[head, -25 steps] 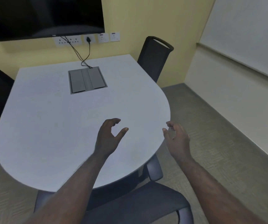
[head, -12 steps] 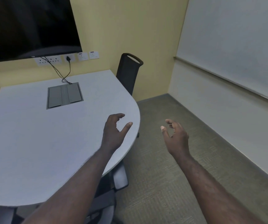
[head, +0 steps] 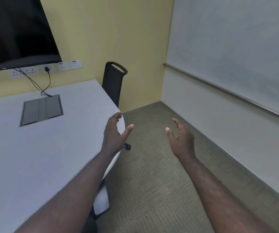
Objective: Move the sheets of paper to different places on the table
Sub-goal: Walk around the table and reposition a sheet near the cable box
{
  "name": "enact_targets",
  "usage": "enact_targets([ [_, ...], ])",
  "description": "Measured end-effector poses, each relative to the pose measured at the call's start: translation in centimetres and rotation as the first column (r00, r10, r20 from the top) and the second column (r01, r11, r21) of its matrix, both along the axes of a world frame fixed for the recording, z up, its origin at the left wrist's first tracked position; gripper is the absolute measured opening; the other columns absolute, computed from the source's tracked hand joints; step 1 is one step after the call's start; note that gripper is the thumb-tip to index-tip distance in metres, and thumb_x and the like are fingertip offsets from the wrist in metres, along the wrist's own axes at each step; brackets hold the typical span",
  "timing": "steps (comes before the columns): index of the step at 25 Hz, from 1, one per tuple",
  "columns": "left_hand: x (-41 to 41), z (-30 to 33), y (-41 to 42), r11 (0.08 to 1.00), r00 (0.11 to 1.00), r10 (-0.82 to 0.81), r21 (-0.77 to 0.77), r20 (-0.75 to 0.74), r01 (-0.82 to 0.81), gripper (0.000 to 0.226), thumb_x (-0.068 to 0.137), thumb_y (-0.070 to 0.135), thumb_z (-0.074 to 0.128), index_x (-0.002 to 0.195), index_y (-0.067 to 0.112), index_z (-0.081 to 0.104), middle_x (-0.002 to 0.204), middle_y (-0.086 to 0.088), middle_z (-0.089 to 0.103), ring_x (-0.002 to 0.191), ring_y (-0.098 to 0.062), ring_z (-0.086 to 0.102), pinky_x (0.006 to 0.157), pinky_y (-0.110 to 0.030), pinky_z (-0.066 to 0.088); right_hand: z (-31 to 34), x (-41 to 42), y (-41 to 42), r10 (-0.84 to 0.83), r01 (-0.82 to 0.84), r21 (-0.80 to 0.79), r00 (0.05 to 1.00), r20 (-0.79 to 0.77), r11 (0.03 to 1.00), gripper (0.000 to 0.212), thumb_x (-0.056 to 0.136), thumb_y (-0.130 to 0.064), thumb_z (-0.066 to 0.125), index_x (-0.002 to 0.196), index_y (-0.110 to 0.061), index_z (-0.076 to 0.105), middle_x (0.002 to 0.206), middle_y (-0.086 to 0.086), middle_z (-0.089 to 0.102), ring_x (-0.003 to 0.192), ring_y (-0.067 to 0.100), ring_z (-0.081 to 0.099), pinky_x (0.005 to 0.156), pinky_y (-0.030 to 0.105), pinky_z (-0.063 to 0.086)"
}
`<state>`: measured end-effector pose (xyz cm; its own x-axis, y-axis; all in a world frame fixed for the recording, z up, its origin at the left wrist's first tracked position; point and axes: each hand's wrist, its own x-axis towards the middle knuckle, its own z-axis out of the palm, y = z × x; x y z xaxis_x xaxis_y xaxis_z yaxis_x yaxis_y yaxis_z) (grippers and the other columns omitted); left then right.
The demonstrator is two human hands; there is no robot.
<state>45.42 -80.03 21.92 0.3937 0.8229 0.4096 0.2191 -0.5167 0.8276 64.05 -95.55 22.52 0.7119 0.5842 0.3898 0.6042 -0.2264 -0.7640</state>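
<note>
No sheet of paper shows in the head view. A white rounded table [head: 34, 157] fills the left half. My left hand [head: 114, 135] hovers over the table's right edge, fingers loosely curled and thumb spread, holding nothing. My right hand [head: 182, 138] hangs in the air over the carpet to the right of the table, fingers relaxed and empty. Both palms face each other, about a hand's width apart.
A grey cable hatch [head: 42, 110] is set into the tabletop, with black cables [head: 38, 84] running up to wall sockets. A black chair [head: 114, 81] stands behind the table's far right corner. A dark screen [head: 14, 31] hangs on the yellow wall; a whiteboard [head: 236, 47] covers the right wall.
The view has swung to the right, so the table has slid left and more carpet and whiteboard show. Both hands stay empty and now sit past the table's right edge.
</note>
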Motion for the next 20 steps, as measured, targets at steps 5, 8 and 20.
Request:
enact_targets([
  [5, 4.3, -1.6, 4.8, 1.0, 1.0, 0.009, 0.021, -0.025, -0.008, 0.067, 0.078, 0.064, 0.062, 0.135, 0.037, 0.04, 0.135, 0.019, 0.046, 0.127, -0.006, 0.045, 0.105, -0.036, 0.041, -1.1, 5.7, 4.4, 0.032, -0.032, -0.002, 0.999, -0.016, 0.999, 0.045, 0.092, -0.03, 0.064, 0.135, -0.021, 0.055, 0.139, 0.001, 0.058, 0.127, 0.021, 0.054, 0.107, 0.052, 0.043],
  [8, 6.4, -3.0, 9.1, 0.998, 0.997, 0.057, 0.001, -0.056, -0.057, 0.069, 0.078, 0.068, 0.059, 0.137, 0.035, 0.041, 0.138, 0.016, 0.047, 0.127, -0.007, 0.045, 0.107, -0.041, 0.041, -2.0, 9.2, 8.3, 0.054, -0.054, -0.014, 0.998, -0.029, 0.998, 0.045, 0.092, -0.029, 0.064, 0.135, -0.021, 0.055, 0.143, 0.001, 0.056, 0.131, 0.021, 0.052, 0.109, 0.049, 0.043],
  [20, 13.3, -4.0, 22.0, 0.986, 0.989, 0.131, -0.099, -0.067, -0.138, 0.055, 0.082, 0.052, 0.068, 0.131, 0.035, 0.048, 0.13, 0.02, 0.05, 0.115, -0.002, 0.05, 0.086, -0.019, 0.037, -4.5, 19.3, 22.2, 0.137, -0.138, -0.066, 0.99, -0.031, 0.988, 0.05, 0.093, -0.036, 0.062, 0.138, -0.018, 0.053, 0.144, 0.002, 0.055, 0.134, 0.019, 0.049, 0.112, 0.052, 0.039],
])
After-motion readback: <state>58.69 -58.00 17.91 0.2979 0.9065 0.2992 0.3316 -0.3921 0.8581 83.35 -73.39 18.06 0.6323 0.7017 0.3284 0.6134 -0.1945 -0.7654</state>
